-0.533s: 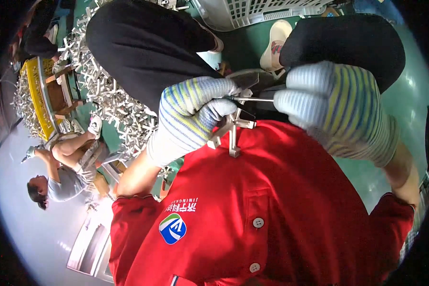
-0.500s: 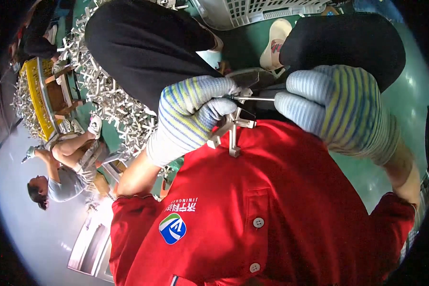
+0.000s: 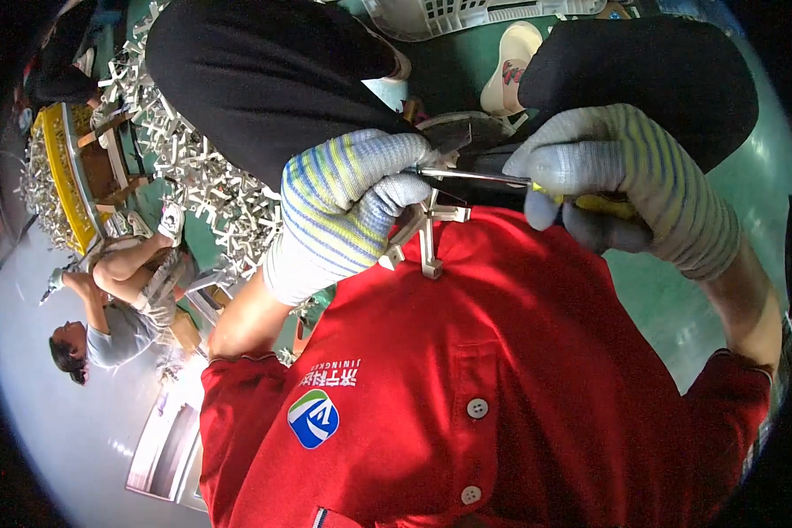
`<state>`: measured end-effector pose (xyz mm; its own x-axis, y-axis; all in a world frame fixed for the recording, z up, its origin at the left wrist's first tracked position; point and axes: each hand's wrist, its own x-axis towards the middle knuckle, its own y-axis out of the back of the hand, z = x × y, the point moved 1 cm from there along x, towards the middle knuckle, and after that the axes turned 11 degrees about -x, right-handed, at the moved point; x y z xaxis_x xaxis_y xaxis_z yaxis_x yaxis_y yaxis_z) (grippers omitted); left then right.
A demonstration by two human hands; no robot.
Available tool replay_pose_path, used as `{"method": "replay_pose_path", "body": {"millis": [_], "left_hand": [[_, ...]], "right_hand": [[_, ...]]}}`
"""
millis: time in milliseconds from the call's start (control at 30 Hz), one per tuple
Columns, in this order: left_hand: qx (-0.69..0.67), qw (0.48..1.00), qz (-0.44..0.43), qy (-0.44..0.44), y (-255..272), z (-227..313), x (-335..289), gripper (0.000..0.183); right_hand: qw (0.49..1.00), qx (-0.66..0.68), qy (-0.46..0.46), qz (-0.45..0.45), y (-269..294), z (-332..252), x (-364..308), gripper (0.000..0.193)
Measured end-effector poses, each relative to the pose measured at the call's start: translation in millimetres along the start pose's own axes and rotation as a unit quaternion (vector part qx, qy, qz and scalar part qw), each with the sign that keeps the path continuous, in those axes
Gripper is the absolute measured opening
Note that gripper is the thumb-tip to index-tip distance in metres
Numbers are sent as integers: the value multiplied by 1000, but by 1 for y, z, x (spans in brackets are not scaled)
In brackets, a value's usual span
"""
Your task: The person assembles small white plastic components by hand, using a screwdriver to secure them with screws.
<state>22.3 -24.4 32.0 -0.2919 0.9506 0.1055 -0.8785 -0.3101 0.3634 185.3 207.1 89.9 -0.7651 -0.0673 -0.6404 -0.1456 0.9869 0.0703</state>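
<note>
My left hand [image 3: 348,207], in a striped knit glove, pinches a pale grey branched casting [image 3: 428,238] with several stubby arms. The arms hang below the fingers, close to the red shirt; the upper part is mostly hidden by them. My right hand [image 3: 634,180], gloved alike, is closed round the yellow handle of a slim hand tool [image 3: 484,177] with a thin metal shaft. The shaft points left, and its tip reaches the casting at my left fingertips. Whether the tip is a file or a blade I cannot tell.
A large heap of similar castings [image 3: 207,189] lies on the floor beyond my left leg. A white plastic basket [image 3: 449,19] stands ahead. At the far left, another person [image 3: 119,330] sits near a yellow-edged container [image 3: 68,176] of parts. My knees flank the hands.
My right fingers have loosened and shifted on the tool, so the yellow handle now shows. The shaft has tilted slightly. My left hand keeps its grip on the casting, a little further left.
</note>
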Motion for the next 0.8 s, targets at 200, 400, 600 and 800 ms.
{"method": "replay_pose_path", "body": {"millis": [200,400,600,800], "left_hand": [[-4,999,-4,36,2,-2,-3,26],[-33,998,-5,59,2,-4,0,25],[-9,1000,18,23,5,-8,0,22],[16,999,9,35,22,-24,9,20]], "right_hand": [[869,-374,260,191,-6,3,1,36],[733,-552,362,163,-17,6,5,36],[920,-300,235,89,-3,23,19,36],[959,-132,232,96,-7,40,38,34]]}}
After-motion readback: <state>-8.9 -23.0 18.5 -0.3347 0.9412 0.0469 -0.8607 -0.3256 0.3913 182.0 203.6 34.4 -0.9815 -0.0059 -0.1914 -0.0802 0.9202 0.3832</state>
